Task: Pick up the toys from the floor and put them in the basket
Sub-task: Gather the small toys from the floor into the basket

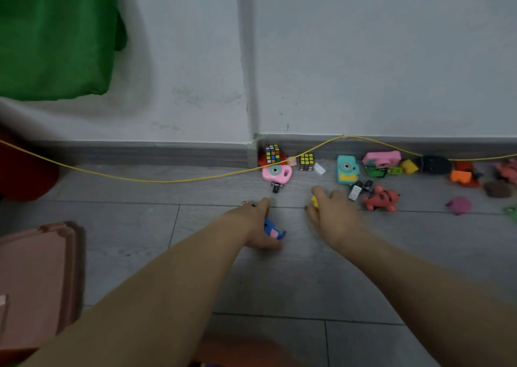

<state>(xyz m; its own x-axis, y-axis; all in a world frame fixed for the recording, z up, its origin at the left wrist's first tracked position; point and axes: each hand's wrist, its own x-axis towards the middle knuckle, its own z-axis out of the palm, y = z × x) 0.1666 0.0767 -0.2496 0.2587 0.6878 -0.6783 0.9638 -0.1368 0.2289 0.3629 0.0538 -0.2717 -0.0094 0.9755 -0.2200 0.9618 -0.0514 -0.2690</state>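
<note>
My left hand [256, 222] grips a small blue and pink toy [273, 230] just above the grey floor. My right hand [334, 212] holds a small yellow toy [315, 201] between its curled fingers. Beyond the hands, toys lie along the skirting: a pink toy camera [277, 173], two puzzle cubes [272, 154] [307, 161], a teal toy camera [347, 169], a pink flat toy [381, 158], a red animal figure [382, 198] and a small black and white car [359, 189]. No basket can be made out for certain.
A yellow cord [167, 180] runs across the floor along the wall. More small toys [461, 176] lie at the far right. A pink container edge [36, 277] is at lower left, a red object [25, 170] at far left, and green cloth [56, 36] hangs above.
</note>
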